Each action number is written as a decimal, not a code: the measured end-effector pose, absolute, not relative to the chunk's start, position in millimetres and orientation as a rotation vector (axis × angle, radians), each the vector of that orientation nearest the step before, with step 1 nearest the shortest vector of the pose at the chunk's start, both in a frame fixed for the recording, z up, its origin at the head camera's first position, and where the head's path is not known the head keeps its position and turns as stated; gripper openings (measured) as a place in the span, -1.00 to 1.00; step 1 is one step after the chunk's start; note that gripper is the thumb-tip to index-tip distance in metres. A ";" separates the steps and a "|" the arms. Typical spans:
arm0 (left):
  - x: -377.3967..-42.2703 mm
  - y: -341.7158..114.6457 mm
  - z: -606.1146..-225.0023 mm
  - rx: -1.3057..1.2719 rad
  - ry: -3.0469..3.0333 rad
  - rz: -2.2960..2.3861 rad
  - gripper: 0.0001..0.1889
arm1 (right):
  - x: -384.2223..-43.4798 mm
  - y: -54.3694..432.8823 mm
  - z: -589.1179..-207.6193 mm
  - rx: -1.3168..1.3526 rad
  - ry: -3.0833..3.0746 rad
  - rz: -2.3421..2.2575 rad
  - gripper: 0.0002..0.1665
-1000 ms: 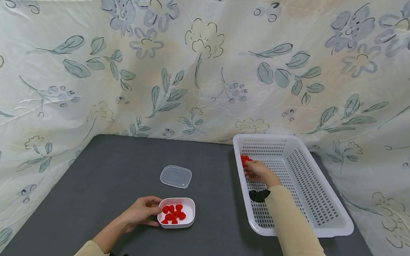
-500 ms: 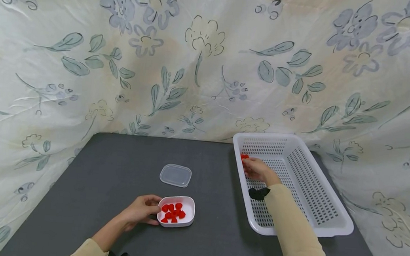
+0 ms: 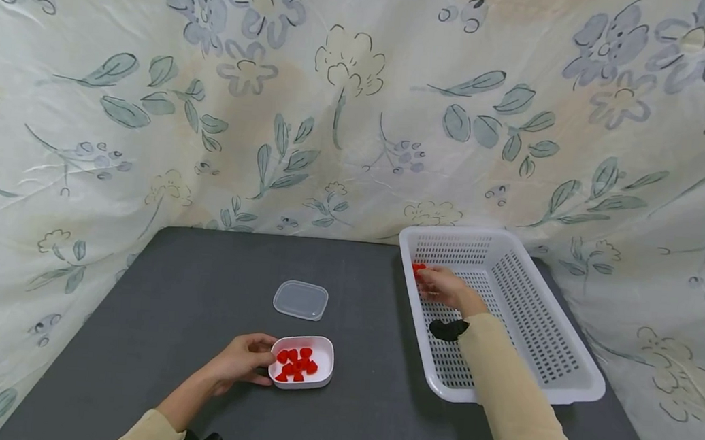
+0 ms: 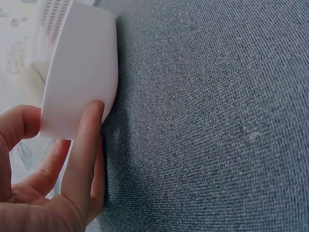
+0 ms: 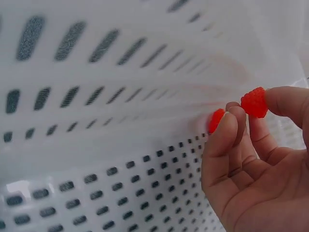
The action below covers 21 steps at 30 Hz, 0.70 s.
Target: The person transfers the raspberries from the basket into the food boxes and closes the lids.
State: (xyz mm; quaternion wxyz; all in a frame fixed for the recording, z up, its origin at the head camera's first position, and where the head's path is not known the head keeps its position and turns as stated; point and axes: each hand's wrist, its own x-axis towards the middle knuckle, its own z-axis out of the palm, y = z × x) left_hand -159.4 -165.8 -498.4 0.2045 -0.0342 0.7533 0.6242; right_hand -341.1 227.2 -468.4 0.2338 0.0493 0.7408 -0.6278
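Observation:
My left hand (image 3: 243, 362) grips the left end of a small white container (image 3: 325, 371). Several red raspberries (image 3: 296, 365) lie in it. In the left wrist view, one finger lies along the container's outer wall (image 4: 87, 63). My right hand (image 3: 442, 286) reaches into a white perforated basket (image 3: 557, 316), by its left wall. Between thumb and fingers it pinches one raspberry (image 5: 255, 102), clear in the right wrist view. A second raspberry (image 5: 216, 121) shows behind the fingertips, partly hidden; whether the fingers touch it I cannot tell.
A clear plastic lid (image 3: 300, 300) lies flat on the dark grey table (image 3: 213, 278), behind the white container. The basket takes up the table's right side. A floral cloth (image 3: 360, 111) hangs behind the table and along its sides.
The right hand has shifted slightly left and away inside the basket, and less red shows beside its fingers. The left hand stays on the white container.

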 end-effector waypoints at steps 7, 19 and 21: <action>-154.2 -169.1 -497.9 -0.106 2.109 1.719 -0.52 | -327.5 228.1 -451.0 0.035 2.144 -1.645 -0.49; -150.4 -173.8 -498.9 -0.093 2.116 1.707 -0.51 | -309.4 218.5 -413.3 -0.131 2.154 -1.626 -0.63; -149.5 -174.3 -498.9 -0.095 2.119 1.708 -0.52 | -305.1 214.7 -407.1 -0.160 2.158 -1.613 -0.63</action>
